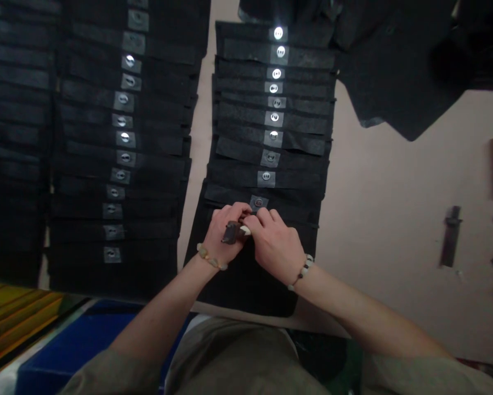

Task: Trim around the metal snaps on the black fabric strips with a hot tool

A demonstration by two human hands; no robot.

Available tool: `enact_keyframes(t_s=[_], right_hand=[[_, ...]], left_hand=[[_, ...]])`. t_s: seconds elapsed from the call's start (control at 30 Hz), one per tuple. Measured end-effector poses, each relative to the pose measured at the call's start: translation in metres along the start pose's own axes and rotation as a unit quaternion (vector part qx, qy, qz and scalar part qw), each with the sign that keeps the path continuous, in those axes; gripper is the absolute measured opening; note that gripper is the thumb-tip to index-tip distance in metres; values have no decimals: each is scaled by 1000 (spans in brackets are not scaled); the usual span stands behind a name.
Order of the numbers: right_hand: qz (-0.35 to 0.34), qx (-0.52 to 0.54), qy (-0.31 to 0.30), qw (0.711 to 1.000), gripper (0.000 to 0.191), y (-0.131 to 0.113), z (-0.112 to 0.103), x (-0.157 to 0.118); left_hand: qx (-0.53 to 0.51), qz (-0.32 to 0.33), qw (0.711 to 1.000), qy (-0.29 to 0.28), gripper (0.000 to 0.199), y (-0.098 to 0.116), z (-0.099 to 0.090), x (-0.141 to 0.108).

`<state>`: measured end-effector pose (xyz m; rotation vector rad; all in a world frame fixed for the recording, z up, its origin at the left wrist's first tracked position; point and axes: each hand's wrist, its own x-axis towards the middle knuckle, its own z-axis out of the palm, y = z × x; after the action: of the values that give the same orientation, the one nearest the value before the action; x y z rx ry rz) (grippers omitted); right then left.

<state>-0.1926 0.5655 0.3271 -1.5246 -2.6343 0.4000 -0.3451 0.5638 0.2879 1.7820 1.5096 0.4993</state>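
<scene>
My left hand (pixel 225 236) and my right hand (pixel 275 241) meet over the near end of a column of overlapping black fabric-like panels (pixel 254 291). Fingers of both hands are curled in and nearly touching. Between them, over the left thumb side, shows a small dark object with a pale tip (pixel 231 232); its kind is unclear, and so is which hand grips it. Just beyond my fingertips lies a clear square patch with a round mark (pixel 259 203) on the nearest panel fold. What the fingertips pinch is hidden.
More columns of black panels with shiny round marks lie left (pixel 118 219) and far left (pixel 11 192). Dark sheets (pixel 402 71) overhang the table's (pixel 378 219) far right. A dark narrow tool (pixel 451 237) rests at right. A blue box (pixel 77 345) stands below the front edge.
</scene>
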Motion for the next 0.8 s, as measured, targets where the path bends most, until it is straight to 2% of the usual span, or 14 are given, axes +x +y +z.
enact_keyframes(t_s=[0.1, 0.2, 0.3, 0.37, 0.4, 0.47, 0.57, 0.7, 0.8], right_hand=[[14, 20, 26, 999, 20, 8, 10, -8], [8, 133, 97, 986, 15, 14, 20, -23], [44, 288, 229, 929, 21, 11, 15, -33], [84, 333, 304, 889, 28, 6, 6, -35], [93, 343, 323, 877, 32, 4, 3, -34], [82, 347, 314, 880, 34, 2, 3, -32], [81, 326, 264, 904, 28, 7, 18, -30], [90, 339, 287, 891, 32, 12, 36, -33], [61, 336, 262, 903, 29, 11, 40, -37]], left_hand=[[-11, -4, 1000, -9, 27, 2, -1, 2], [-7, -30, 1000, -3, 24, 6, -1, 3], [-1, -40, 999, -4, 29, 10, -1, 3], [-3, -40, 999, -3, 31, 11, -1, 3], [-4, -41, 999, 1, 31, 12, -1, 2], [0, -45, 999, 5, 28, 12, -1, 2], [20, -42, 999, 6, 24, 10, 0, 2], [41, -15, 999, 12, 22, 7, 1, 0], [50, -7, 999, 1, 19, 9, -3, -1]])
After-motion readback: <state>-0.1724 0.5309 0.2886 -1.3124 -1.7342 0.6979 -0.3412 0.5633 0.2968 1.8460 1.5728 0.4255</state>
